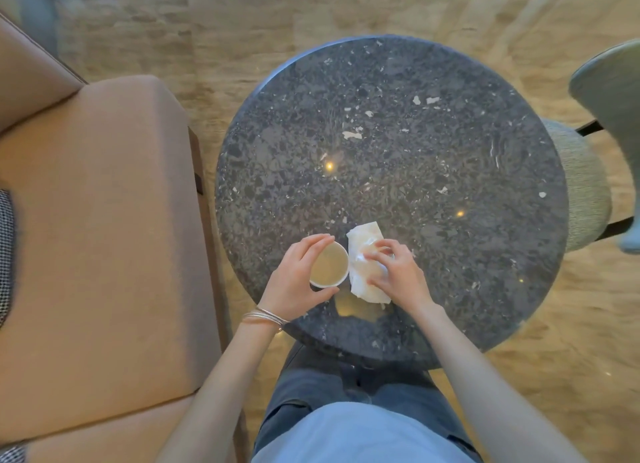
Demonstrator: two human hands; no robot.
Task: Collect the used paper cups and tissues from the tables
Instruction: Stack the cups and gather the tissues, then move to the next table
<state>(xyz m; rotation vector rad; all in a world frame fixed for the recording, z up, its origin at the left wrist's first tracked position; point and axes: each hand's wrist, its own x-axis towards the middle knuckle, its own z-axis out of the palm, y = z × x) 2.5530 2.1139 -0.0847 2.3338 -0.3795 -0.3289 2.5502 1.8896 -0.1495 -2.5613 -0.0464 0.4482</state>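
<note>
head: left fingers (311, 243) round cup (329, 269), right fingers (385, 246) clutching tissue (363, 234), speckled table (398, 133), tan floor (242, 19)

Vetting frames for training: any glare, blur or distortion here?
Head view: small warm light reflections on the round dark speckled stone table; fisheye bending curves the tan cushioned armchair at the edge; white paper cup and crumpled white tissue look fairly sharp.

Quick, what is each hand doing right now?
Left hand: grips the paper cup.
Right hand: fingers curled, pinching the tissue.
</note>
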